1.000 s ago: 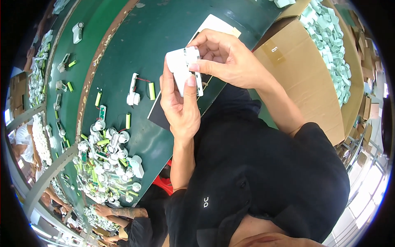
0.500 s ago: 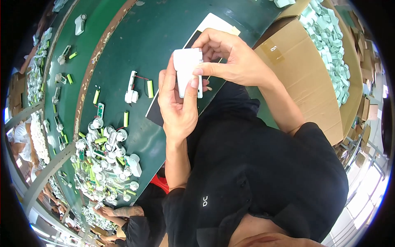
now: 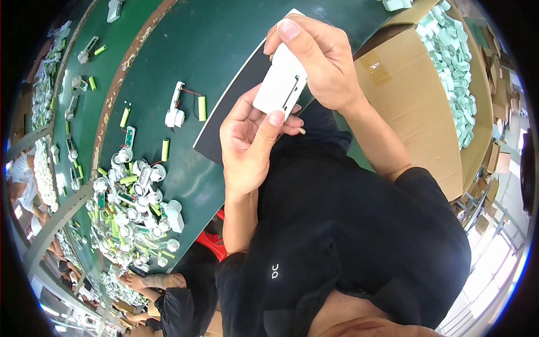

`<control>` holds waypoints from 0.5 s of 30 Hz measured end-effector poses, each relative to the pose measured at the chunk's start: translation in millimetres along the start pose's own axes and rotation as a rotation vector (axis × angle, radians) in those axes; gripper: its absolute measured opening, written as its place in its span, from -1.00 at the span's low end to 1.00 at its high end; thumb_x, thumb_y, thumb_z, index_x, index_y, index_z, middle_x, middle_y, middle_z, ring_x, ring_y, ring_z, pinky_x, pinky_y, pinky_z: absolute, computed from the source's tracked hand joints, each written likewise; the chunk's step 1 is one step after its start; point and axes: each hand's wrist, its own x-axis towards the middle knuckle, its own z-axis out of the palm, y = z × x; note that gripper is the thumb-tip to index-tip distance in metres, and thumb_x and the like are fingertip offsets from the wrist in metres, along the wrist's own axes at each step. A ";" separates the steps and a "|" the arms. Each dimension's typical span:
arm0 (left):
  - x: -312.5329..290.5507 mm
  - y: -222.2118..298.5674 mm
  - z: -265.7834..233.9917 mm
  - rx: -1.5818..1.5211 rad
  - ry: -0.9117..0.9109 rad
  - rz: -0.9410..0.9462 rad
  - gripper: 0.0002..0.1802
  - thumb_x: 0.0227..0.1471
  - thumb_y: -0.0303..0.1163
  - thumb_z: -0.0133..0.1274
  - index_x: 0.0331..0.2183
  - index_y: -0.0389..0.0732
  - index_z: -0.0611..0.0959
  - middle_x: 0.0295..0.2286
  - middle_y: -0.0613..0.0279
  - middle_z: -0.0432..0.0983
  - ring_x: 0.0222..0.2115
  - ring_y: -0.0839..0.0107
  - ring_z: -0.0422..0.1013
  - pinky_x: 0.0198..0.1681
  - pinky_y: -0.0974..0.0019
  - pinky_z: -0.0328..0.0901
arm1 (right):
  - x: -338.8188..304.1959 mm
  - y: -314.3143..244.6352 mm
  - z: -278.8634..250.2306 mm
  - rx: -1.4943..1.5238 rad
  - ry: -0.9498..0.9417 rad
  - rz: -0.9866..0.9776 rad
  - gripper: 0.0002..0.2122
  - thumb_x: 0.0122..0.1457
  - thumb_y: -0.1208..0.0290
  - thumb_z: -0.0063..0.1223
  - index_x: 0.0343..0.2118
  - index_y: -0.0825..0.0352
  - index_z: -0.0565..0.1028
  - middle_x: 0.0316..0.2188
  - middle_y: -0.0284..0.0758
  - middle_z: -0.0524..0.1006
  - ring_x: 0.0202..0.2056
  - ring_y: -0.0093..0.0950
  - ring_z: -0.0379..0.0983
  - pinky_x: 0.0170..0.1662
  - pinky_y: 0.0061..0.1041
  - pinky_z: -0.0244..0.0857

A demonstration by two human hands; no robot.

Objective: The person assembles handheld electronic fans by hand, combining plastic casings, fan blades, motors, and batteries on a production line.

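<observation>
- Both hands hold a white flat plastic casing with a dark slot (image 3: 279, 84) in the air above the near edge of the green table (image 3: 185, 50).
- The left hand (image 3: 250, 140) cups it from below, thumb closed on its lower corner.
- The right hand (image 3: 320, 62) clamps its top.
- The step looks like fitting or checking the casing; the next move likely calls for a steady grip with both hands.
- Loose white parts and green cylindrical cells (image 3: 132, 208) lie heaped at the table's left edge.

One cam only, head-worn, fisheye, looking steeply down over the person's chest. Very near the left hand (image 3: 247, 143) and right hand (image 3: 317, 62), which fill the centre w/ a white casing (image 3: 279, 84). Green table (image 3: 185, 50) curves off top-left, cardboard box (image 3: 415, 106) top-right. No 2nd view to overlap.
</observation>
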 end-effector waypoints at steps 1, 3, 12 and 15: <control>0.6 -0.4 -0.5 0.005 0.015 0.008 -0.48 0.27 -0.48 0.11 0.17 -0.50 0.38 -0.18 -0.15 0.61 -0.29 0.29 0.61 -0.18 0.28 0.55 | -0.4 -0.1 2.2 -0.016 0.034 -0.035 -0.60 0.40 0.18 0.01 -0.50 0.39 0.58 -0.69 -0.42 0.45 -0.60 -0.62 0.36 -0.50 -0.53 0.21; -0.7 0.1 2.3 0.060 0.016 0.015 -0.47 0.28 -0.49 0.09 0.19 -0.49 0.36 -0.15 -0.13 0.60 -0.25 0.29 0.60 -0.14 0.26 0.53 | -1.6 -2.5 -2.2 -0.108 -0.010 -0.058 -0.58 0.44 0.18 -0.07 -0.45 0.41 0.58 -0.60 -0.39 0.49 -0.54 -0.63 0.38 -0.46 -0.56 0.22; -0.1 -3.6 9.0 0.465 0.063 0.369 0.04 -0.06 -0.50 0.37 0.34 -0.42 0.15 0.05 -0.19 0.46 -0.02 0.16 0.55 0.09 0.17 0.44 | -5.2 -8.5 -8.2 -0.125 -0.006 0.046 -0.50 0.49 0.13 -0.21 -0.44 0.43 0.58 -0.56 -0.37 0.52 -0.52 -0.66 0.39 -0.44 -0.62 0.21; 2.9 -8.5 9.7 0.701 0.074 0.493 0.04 -0.10 -0.48 0.43 0.32 -0.41 0.21 0.02 -0.13 0.51 -0.08 0.19 0.58 0.03 0.20 0.48 | -7.5 -23.2 -14.8 -0.062 -0.051 0.220 -0.67 0.44 0.25 -0.12 -0.32 0.41 0.57 -0.40 -0.30 0.52 -0.37 -0.58 0.44 -0.36 -0.59 0.29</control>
